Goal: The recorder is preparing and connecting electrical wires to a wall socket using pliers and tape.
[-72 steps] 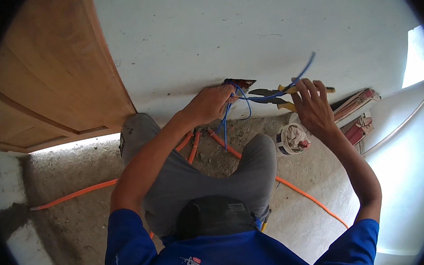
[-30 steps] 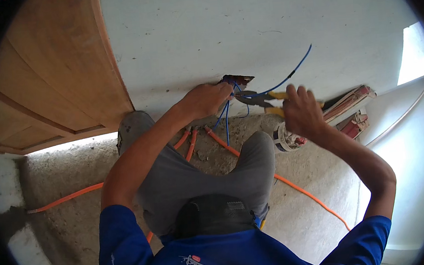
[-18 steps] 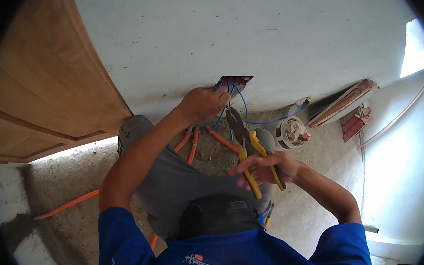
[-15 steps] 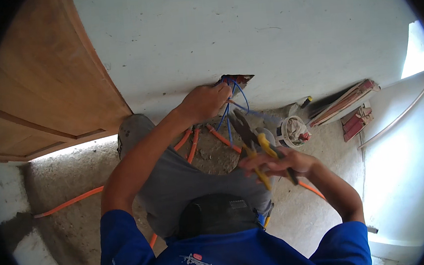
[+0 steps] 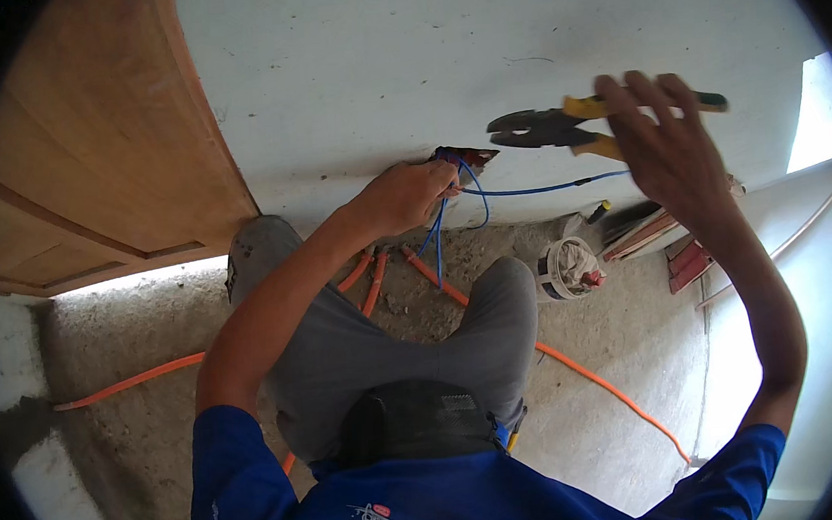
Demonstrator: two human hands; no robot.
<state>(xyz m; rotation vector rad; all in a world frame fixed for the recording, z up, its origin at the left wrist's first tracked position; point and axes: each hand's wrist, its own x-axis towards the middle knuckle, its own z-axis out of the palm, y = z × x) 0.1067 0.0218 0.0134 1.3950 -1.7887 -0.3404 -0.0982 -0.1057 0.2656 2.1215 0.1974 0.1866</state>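
My left hand [image 5: 419,193] is closed around blue wires [image 5: 439,243] at a rough-edged hole [image 5: 476,158] low in the wall. More blue wire loops around the hole and hangs below my fingers. Out to the right and higher, my right hand [image 5: 665,138] grips pliers [image 5: 548,130] with yellow and dark handles. Their jaws are slightly parted and point left, with nothing visible between them. One blue wire [image 5: 528,191] with a dark patch stretches almost level from my left hand to my right hand. Its far end is hidden behind the right hand.
Orange conduits [image 5: 602,382] run over the rough floor and rise below the hole. A white bucket [image 5: 547,279] with rags stands right of my knee. Beyond it lie reddish boards [image 5: 685,266] by the wall. A wooden door [image 5: 103,138] is at left.
My right hand has swung up and right with the pliers from above my right knee. The blue wire is now drawn out straight between my hands. My left hand stays at the hole.
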